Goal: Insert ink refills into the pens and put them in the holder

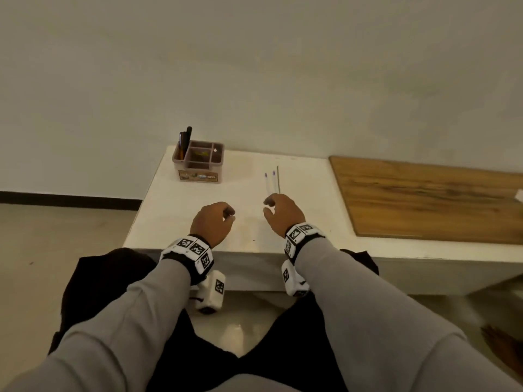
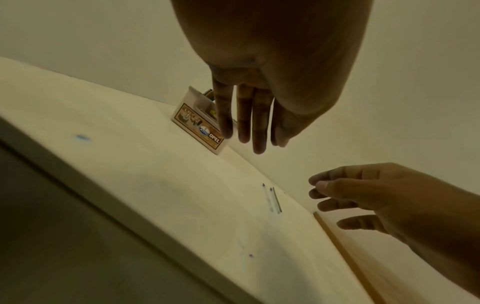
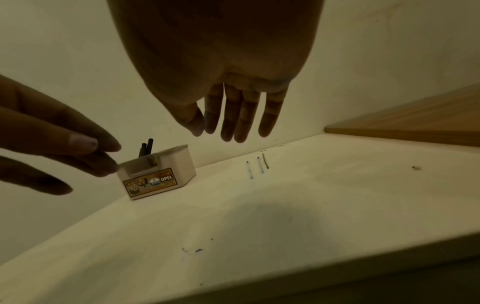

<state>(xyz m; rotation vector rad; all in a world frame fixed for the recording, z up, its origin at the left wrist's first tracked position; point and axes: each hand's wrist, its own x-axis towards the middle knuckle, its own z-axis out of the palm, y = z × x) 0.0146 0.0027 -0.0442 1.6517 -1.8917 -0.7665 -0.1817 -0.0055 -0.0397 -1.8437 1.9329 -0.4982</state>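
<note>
In rt-wrist view only: pens (image 3: 146,148) upright in holder (image 3: 158,172).

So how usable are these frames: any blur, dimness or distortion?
Head view: dim, warm cast, the white table's edges bowed. Left wrist view: motion blur smears the wooden board. Right wrist view: the right hand is a dark, backlit mass, its shadow on the table.

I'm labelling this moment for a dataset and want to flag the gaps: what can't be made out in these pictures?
- Near ends of the three thin ink refills: head view, hidden behind the right hand.
- Dark pens in the brown compartmented plastic holder: too small to count in any view.
- Holder's right part: left wrist view, covered by the left hand's fingers.
- Small things in the holder's middle compartments: head view, too small to identify.
</note>
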